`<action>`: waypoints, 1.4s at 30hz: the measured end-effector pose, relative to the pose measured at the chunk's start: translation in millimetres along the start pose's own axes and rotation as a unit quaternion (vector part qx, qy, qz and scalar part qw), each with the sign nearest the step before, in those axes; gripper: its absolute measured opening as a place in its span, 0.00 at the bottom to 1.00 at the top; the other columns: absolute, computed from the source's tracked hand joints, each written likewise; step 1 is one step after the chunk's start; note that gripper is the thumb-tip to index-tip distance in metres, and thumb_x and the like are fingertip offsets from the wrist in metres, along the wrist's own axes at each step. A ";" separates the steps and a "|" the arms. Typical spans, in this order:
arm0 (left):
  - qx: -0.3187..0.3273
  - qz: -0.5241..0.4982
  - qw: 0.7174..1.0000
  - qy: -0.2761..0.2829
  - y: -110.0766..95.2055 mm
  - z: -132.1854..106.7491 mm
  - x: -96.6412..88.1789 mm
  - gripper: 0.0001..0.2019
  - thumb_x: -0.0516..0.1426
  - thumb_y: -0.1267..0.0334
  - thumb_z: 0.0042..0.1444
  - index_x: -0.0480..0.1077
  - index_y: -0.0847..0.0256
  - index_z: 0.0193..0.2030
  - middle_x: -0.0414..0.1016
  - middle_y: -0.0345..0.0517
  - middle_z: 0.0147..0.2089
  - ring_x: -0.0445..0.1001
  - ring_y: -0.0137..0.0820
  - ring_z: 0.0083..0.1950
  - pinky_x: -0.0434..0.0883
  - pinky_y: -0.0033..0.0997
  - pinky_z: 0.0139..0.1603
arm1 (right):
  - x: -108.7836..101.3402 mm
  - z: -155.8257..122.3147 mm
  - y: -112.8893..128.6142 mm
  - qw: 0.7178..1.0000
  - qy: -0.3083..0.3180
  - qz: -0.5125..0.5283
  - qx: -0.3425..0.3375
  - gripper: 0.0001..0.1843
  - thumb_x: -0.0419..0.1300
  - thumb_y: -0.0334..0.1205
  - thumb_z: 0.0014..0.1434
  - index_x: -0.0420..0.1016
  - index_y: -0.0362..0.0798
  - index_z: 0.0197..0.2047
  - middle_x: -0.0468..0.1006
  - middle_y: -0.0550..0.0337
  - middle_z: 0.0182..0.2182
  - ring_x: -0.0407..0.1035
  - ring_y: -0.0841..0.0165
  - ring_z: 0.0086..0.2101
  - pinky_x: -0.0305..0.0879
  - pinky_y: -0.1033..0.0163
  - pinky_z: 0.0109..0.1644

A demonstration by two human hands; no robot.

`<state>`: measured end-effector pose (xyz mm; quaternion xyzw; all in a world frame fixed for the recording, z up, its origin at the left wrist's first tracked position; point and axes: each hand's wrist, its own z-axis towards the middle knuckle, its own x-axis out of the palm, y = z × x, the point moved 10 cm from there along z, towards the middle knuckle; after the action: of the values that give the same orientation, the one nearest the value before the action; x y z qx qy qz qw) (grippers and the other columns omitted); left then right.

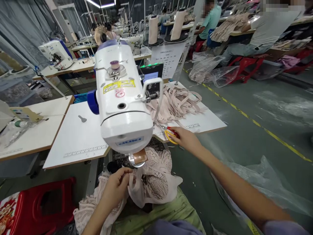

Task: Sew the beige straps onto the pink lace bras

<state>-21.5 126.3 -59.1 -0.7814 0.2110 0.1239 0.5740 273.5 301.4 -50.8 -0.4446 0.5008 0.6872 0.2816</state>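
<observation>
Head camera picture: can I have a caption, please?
Left hand pinching beige lace garment, right hand on red-and-yellow scissors, at a JUKI sewing machine.

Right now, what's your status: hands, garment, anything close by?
Left hand pinching lace garment by sewing machine; right hand gripping scissors at table edge; strap pile just beyond scissors.

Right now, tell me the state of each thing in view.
Left hand: pinching the lace garment.
Right hand: holding the scissors.
Scissors: held by the handles; blade opening unclear.
Lace garment: bunched up.
Sewing machine: running or stopped, cannot tell.
Fabric straps: loosely heaped.
Display: lit.
Thread cones: upright.
</observation>
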 end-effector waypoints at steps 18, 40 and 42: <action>0.127 0.020 0.983 -0.129 -72.9 -3.4 56.7 0.18 0.44 0.55 0.69 0.59 0.54 0.26 0.67 0.40 0.23 0.65 0.31 0.25 0.59 0.31 0.28 | 56.5 -90.5 132.6 0.845 0.064 0.526 0.073 0.28 0.47 0.65 0.66 0.75 0.51 0.44 0.74 0.58 0.31 0.68 0.65 0.31 0.68 0.62 0.36; 0.220 0.366 0.858 -0.285 -81.3 -4.0 4.3 0.16 0.52 0.60 0.65 0.76 0.56 0.55 0.84 0.45 0.32 0.80 0.33 0.28 0.66 0.28 0.27 | 1.3 20.7 143.5 0.914 0.014 0.406 -0.011 0.10 0.63 0.37 0.55 0.69 0.50 0.24 0.70 0.66 0.20 0.66 0.67 0.27 0.67 0.63 0.35; 0.223 0.367 0.856 -0.288 -81.3 -4.5 3.7 0.16 0.52 0.60 0.65 0.76 0.55 0.55 0.84 0.45 0.31 0.80 0.33 0.28 0.68 0.28 0.28 | 2.1 23.8 143.1 0.906 0.011 0.423 -0.008 0.13 0.62 0.35 0.53 0.65 0.51 0.21 0.67 0.68 0.18 0.63 0.69 0.24 0.65 0.64 0.32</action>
<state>19.9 141.8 9.4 -0.4277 0.3300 0.4949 0.6807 145.6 275.0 12.5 -0.2005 0.6397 0.7407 -0.0445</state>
